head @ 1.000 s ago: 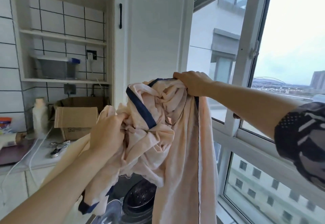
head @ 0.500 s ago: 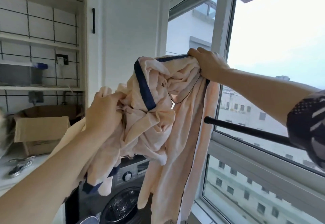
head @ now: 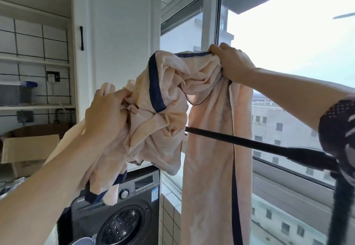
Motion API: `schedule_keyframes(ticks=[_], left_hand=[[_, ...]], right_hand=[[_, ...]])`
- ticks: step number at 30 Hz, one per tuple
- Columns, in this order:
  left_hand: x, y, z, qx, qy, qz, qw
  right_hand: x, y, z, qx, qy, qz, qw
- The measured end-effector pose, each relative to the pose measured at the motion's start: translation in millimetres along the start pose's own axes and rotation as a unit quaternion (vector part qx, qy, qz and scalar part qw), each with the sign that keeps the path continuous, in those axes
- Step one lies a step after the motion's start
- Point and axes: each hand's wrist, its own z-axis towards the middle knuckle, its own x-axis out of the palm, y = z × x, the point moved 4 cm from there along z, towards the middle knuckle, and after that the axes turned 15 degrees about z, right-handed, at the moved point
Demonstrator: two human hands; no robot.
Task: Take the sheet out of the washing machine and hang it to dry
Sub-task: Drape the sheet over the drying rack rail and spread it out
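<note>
Cardboard box (head: 28, 148), brown, flaps open, sits on the bench (head: 7, 187) far left of the washing machine, below white tiled shelves (head: 36, 60); a grey container with a blue part (head: 17, 94) rests on one shelf.

Left hand (head: 106, 114): raised above and left of the washing machine, fingers curled into a bunched fold of the sheet, gripping it.

Washing machine (head: 123, 210): dark grey front-loader, low in the view, its round door opening showing the perforated drum (head: 123, 227); a control knob (head: 124, 194) sits on its panel.

Sheet (head: 169, 106): pale peach cloth with navy edging, out of the washing machine and held in the air above it between both hands. One crumpled mass hangs from the left hand, its lower navy-trimmed corner dangling in front of the machine's panel. A long length drops straight down, right of the machine, in front of the window.

Black rod (head: 249, 144): runs level to the right of the machine, passing behind the hanging length of sheet.

Right hand (head: 230, 62): highest point, up and right of the machine, fingers closed over the sheet's navy-edged top, holding it before the window frame (head: 209, 23). A dark patterned sleeve (head: 338, 125) shows at the far right.
</note>
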Motion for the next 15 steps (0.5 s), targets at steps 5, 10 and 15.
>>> schedule_keyframes(ticks=[5, 10, 15], left_hand=[[-34.4, -40.1, -27.5, -0.005, 0.003, -0.004, 1.0], [-52.0, -63.8, -62.0, 0.01, 0.032, -0.012, 0.999], [-59.5, -74.6, -104.6, 0.02, 0.06, -0.019, 0.998]], right_hand=[[-50.2, -14.3, -27.9, -0.006, 0.022, -0.019, 1.0], [-77.0, -14.6, -68.5, 0.001, 0.083, -0.003, 0.997], [-78.6, -17.8, -106.4, 0.019, 0.147, 0.014, 0.989]])
